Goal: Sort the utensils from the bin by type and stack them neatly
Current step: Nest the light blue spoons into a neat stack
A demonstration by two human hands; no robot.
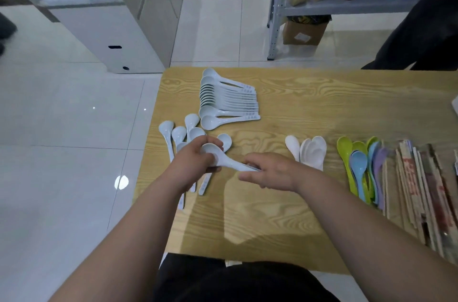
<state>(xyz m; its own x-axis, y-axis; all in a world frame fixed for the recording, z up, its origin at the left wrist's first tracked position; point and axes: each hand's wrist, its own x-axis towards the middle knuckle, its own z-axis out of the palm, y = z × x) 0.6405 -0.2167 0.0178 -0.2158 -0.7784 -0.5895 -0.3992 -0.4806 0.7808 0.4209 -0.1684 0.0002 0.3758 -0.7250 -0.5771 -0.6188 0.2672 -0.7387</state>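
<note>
Wooden table: left hand grips a white spoon by the bowl, right hand pinches its handle

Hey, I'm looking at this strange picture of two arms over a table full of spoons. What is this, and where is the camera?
No machine here: a person wears a wide-angle camera on the head, so you look down along their own arms. The left hand grips the bowl of a white soup spoon, and the right hand pinches its handle end. On the wooden table lie a neat nested row of soup spoons, a few loose soup spoons by the left hand, small white spoons, coloured plastic spoons and wrapped chopsticks at the right edge.
</note>
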